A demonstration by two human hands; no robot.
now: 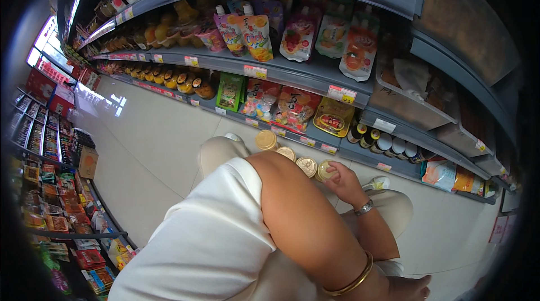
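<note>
On the floor [152, 132] before the bottom shelf [360, 159], a gold-lidded jar [323, 170] is standing beside others, the right hand [341, 183] touching its lid — grip unclear. Farther from the shelf, the left hand [408, 288] is hovering — finger spread unclear.

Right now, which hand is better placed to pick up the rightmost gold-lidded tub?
Probably your right hand: its fingers are already at that tub's gold lid. Your left hand is well away, low in the picture, its forearm bent across you.
</note>
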